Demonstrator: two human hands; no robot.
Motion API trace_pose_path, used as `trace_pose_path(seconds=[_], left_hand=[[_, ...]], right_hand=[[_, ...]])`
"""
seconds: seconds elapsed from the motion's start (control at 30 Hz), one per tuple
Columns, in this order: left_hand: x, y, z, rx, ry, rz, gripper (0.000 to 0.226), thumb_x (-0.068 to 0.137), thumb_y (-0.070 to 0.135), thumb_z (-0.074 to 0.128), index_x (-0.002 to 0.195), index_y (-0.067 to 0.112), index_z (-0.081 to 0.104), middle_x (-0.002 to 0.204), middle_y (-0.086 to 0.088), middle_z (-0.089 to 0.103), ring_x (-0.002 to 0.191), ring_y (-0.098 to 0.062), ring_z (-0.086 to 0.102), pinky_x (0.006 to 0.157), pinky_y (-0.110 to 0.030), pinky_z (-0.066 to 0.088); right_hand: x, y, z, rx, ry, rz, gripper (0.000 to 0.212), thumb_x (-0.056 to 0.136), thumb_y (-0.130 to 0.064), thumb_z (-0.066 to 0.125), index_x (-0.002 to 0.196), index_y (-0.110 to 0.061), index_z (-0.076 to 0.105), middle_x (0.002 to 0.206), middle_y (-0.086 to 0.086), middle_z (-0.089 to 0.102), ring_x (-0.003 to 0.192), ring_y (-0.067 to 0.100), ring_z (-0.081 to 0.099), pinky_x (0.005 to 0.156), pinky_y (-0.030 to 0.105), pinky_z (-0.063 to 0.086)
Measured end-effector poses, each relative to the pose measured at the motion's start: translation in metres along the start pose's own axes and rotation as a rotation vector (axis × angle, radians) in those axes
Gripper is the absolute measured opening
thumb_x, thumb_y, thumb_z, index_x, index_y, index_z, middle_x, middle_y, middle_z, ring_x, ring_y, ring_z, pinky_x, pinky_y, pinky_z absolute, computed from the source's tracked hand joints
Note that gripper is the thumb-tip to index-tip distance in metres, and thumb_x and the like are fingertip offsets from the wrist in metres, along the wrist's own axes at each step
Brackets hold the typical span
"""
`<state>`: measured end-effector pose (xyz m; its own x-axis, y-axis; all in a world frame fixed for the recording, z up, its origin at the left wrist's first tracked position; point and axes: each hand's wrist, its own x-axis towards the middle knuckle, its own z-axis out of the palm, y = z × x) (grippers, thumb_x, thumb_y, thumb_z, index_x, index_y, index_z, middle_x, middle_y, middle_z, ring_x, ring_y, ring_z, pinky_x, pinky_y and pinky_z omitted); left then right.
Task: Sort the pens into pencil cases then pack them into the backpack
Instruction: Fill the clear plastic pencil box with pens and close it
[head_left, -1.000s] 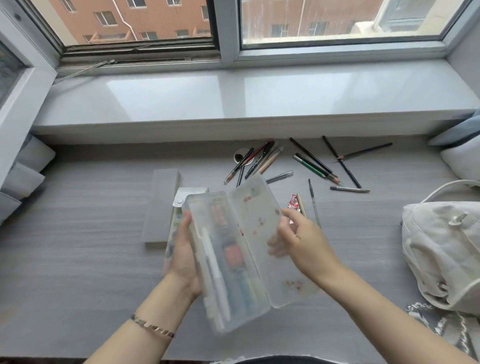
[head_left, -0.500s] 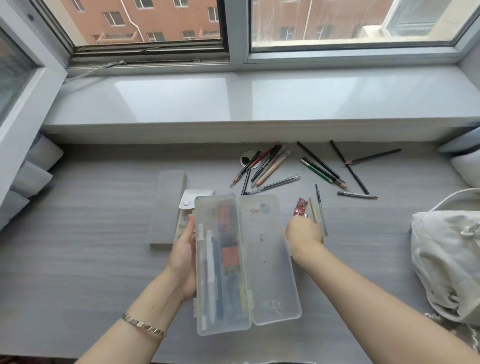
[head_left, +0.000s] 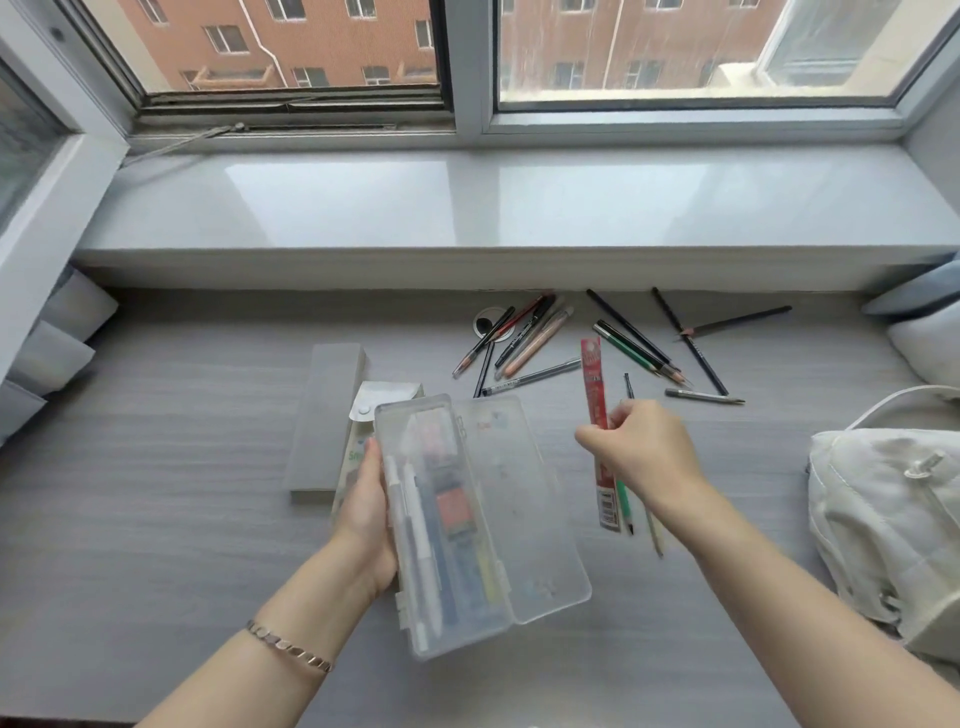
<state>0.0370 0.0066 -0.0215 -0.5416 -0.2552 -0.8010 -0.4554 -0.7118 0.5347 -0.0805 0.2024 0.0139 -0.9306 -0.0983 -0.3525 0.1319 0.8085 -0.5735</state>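
My left hand (head_left: 366, 506) holds a clear plastic pencil case (head_left: 524, 514) by its left side, lid open to the right, with several pens and erasers in its tray. My right hand (head_left: 641, 449) grips a small bundle lifted off the desk: a red refill packet (head_left: 594, 384), a green pen (head_left: 625, 506) and a thin pale pencil. Loose pens and pencils (head_left: 524, 338) lie scattered at the back of the desk. A white backpack (head_left: 893, 525) sits at the right edge.
A grey box-shaped case (head_left: 327, 415) and a white pouch with a snap flap (head_left: 382, 400) lie left of the clear case. A glossy windowsill (head_left: 467, 208) runs behind the desk. Pillows (head_left: 930, 332) rest at the far right.
My right hand has lifted the red packet, green pen and pencil off the desk and raised them beside the open lid. The clear case has stayed in my left hand.
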Motion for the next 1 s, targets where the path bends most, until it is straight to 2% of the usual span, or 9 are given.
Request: trace_pose_path(seconds=[0.17,0.37,0.43,0.5,0.6,0.73,0.83,0.9,1.0], left_hand=[[-0.003,-0.013,0.030,-0.021,0.073,0.028,0.069,0.089,0.066,0.029,0.108,0.012,0.067,0.101,-0.018,0.071,0.094,-0.034,0.066,0.075,-0.044,0.055],[-0.003,-0.022,0.052,-0.033,0.106,0.080,0.063,0.091,0.062,0.032,0.103,0.010,0.067,0.097,-0.013,0.071,0.086,-0.026,0.068,0.071,-0.034,0.053],[0.000,-0.026,0.052,-0.033,0.117,0.100,0.060,0.090,0.063,0.035,0.103,0.013,0.066,0.097,-0.010,0.072,0.088,-0.025,0.069,0.070,-0.033,0.053],[-0.001,-0.028,0.053,0.001,0.148,0.127,0.064,0.086,0.067,0.038,0.110,0.015,0.066,0.101,-0.007,0.072,0.094,-0.024,0.068,0.081,-0.035,0.054],[0.001,-0.029,0.059,0.033,0.171,0.103,0.071,0.082,0.072,0.040,0.112,0.013,0.066,0.103,-0.010,0.072,0.096,-0.027,0.068,0.094,-0.043,0.051],[0.004,-0.028,0.065,0.075,0.194,0.090,0.078,0.076,0.077,0.039,0.114,0.013,0.064,0.109,-0.011,0.070,0.100,-0.028,0.066,0.096,-0.045,0.049],[0.007,-0.021,0.067,0.119,0.193,0.062,0.080,0.077,0.077,0.038,0.111,0.011,0.065,0.104,-0.015,0.071,0.096,-0.031,0.068,0.091,-0.046,0.052],[0.009,-0.015,0.067,0.148,0.176,0.045,0.075,0.081,0.075,0.037,0.107,0.012,0.068,0.097,-0.014,0.074,0.091,-0.031,0.070,0.085,-0.044,0.055],[0.011,-0.009,0.068,0.171,0.163,0.053,0.068,0.084,0.071,0.036,0.106,0.015,0.068,0.093,-0.011,0.075,0.088,-0.030,0.070,0.074,-0.038,0.055]], right_hand=[[-0.051,-0.037,0.004,-0.155,-0.103,-0.380,0.017,0.081,-0.022,0.056,0.069,-0.017,0.044,0.070,0.003,0.058,0.070,0.025,0.054,0.057,0.029,0.033],[-0.061,-0.029,0.038,-0.253,-0.072,-0.443,0.037,0.089,-0.040,0.047,0.110,-0.012,0.035,0.107,0.006,0.051,0.095,0.029,0.058,0.064,0.027,0.032],[-0.062,-0.025,0.042,-0.259,-0.010,-0.481,0.038,0.089,-0.038,0.049,0.112,-0.010,0.039,0.104,0.006,0.049,0.087,0.029,0.059,0.057,0.025,0.031],[-0.061,-0.015,0.049,-0.289,0.071,-0.553,0.031,0.076,-0.028,0.069,0.092,-0.009,0.051,0.083,0.009,0.057,0.059,0.027,0.060,0.040,0.017,0.014],[-0.057,-0.010,0.049,-0.353,0.082,-0.538,0.033,0.054,-0.018,0.082,0.069,-0.010,0.054,0.056,0.007,0.054,0.033,0.022,0.051,0.042,0.013,-0.005],[-0.052,-0.004,0.043,-0.366,0.066,-0.547,0.030,0.054,-0.021,0.083,0.064,-0.012,0.056,0.058,0.003,0.051,0.031,0.022,0.047,0.032,0.024,0.013],[-0.037,-0.004,0.024,-0.089,-0.020,-0.531,0.016,0.083,-0.027,0.065,0.079,-0.012,0.061,0.065,-0.007,0.044,0.054,0.012,0.047,0.049,0.023,0.032],[-0.012,0.001,0.011,0.029,0.090,-0.442,0.013,0.087,-0.026,0.059,0.082,-0.014,0.062,0.063,-0.012,0.043,0.060,0.005,0.044,0.052,0.018,0.030],[0.039,0.025,0.002,0.012,0.155,-0.124,0.017,0.087,-0.021,0.057,0.100,-0.010,0.060,0.089,0.003,0.064,0.087,0.022,0.059,0.070,0.029,0.041]])
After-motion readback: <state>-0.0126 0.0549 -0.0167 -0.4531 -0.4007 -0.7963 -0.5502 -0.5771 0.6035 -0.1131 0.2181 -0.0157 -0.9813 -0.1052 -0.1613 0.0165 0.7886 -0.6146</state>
